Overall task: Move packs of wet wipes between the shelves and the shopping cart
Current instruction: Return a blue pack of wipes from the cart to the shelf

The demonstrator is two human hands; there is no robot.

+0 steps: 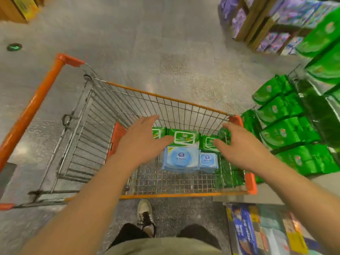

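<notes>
While both arms reached over the shopping cart (pixel 166 97), the left hand (pixel 141 139) and right hand (pixel 241 146) hovered empty, fingers spread, above blue wipe packs (pixel 181 159).

A wire shopping cart (pixel 103 115) with orange trim stands on a speckled grey floor (pixel 147 43). On its mesh bottom lie two blue packs of wet wipes (pixel 181 159), side by side, with green packs (pixel 184 138) just beyond them and more green packs along the cart's right wall. To the right, a low shelf (pixel 322 178) carries rows of green packs (pixel 287 133) beside the cart.
</notes>
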